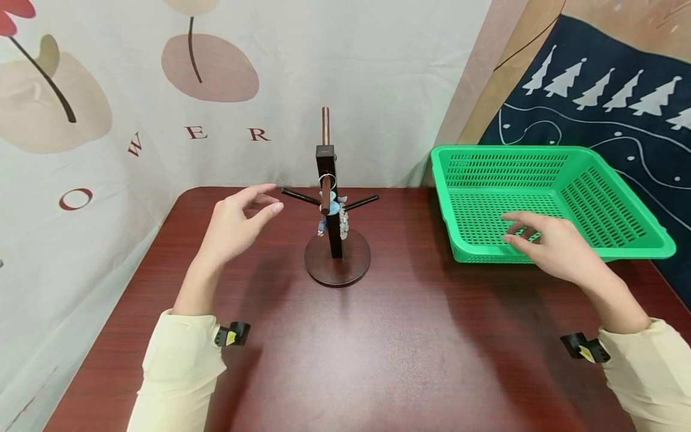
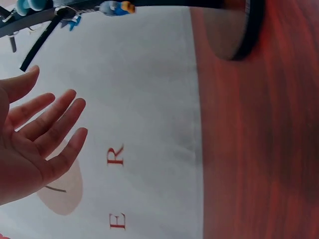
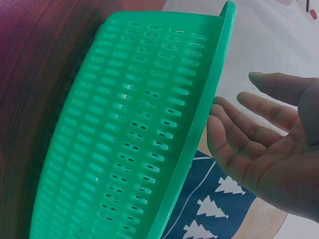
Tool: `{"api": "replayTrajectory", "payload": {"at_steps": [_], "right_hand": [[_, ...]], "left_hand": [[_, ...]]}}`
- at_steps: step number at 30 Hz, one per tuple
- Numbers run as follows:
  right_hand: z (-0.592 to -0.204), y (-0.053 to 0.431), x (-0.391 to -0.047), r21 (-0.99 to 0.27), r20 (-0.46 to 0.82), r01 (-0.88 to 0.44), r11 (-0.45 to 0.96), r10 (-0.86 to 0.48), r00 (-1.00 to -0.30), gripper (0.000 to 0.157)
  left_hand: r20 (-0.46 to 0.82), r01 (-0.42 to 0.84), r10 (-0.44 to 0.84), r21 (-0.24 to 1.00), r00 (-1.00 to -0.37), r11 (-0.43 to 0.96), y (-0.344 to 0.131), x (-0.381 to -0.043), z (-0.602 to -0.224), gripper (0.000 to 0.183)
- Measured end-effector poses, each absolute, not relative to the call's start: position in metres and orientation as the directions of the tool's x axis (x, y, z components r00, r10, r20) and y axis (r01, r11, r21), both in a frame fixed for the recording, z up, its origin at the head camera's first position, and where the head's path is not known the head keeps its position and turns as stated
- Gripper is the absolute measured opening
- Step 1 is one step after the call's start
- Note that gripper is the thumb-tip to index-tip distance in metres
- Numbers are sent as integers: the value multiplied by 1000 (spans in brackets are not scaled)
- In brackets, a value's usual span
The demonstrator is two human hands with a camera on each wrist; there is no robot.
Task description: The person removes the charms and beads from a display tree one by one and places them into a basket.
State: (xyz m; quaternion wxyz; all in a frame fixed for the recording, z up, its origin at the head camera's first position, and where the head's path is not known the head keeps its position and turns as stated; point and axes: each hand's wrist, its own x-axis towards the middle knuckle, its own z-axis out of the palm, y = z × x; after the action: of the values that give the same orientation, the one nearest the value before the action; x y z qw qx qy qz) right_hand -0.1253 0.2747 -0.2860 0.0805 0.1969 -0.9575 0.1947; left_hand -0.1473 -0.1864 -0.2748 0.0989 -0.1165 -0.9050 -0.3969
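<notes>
A dark wooden stand (image 1: 336, 234) with several pegs and a round base rises from the middle of the table. Small keychain-like charms, one light blue (image 1: 330, 207) and one clear and beaded (image 1: 344, 222), hang by rings on it; in the left wrist view a blue figure with an orange tip (image 2: 117, 8) shows too. My left hand (image 1: 237, 222) hovers beside the left peg, holding nothing, thumb and fingers spread apart. Over the front rim of a green plastic basket (image 1: 540, 253) hangs my right hand (image 1: 556, 243), fingers loosely bent around nothing.
The reddish-brown table (image 1: 378, 354) reaches back to a white cloth (image 1: 378, 78) printed with flowers and letters. Behind the basket on the right hangs a dark blue cloth (image 1: 594, 126) with white trees. The basket's slatted side (image 3: 124, 124) fills much of the right wrist view.
</notes>
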Motion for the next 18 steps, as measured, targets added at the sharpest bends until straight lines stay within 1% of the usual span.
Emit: {"api": "replayTrajectory", "payload": {"at_steps": [7,18], "right_hand": [[-285,275,-125,-345,225,-414,843,-354,-908,27],[-282,270,-128,-352,178,-415,839,-375,-910,28]], "left_hand": [[273,277,107,722,-956,634,-179,-150,-262,33],[291,287,99,726,-952,625,-173,-154,-256,21]]}}
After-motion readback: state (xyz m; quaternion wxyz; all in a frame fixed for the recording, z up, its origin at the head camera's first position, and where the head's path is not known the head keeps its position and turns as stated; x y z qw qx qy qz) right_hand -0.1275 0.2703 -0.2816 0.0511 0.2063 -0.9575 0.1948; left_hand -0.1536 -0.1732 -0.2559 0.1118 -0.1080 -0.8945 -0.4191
